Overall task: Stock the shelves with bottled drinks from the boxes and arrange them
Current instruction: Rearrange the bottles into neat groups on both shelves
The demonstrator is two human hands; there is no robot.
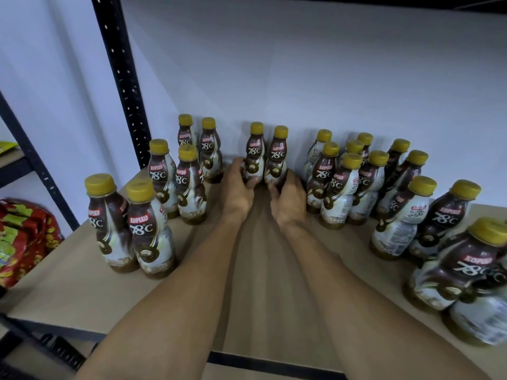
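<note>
Two bottles are in hand at the back of the shelf [82,270], just before the wall [301,78]: the left hand [237,187] curls round the lower body of the left bottle [254,154], the right hand [288,200] round the right bottle [277,157], the pair touching and upright. To do this well, I'd set both bases flat, turn the labels forward, line them up with the left group [189,182] and the crowded right group [338,185], then loosen the fingers gently so nothing tips
</note>
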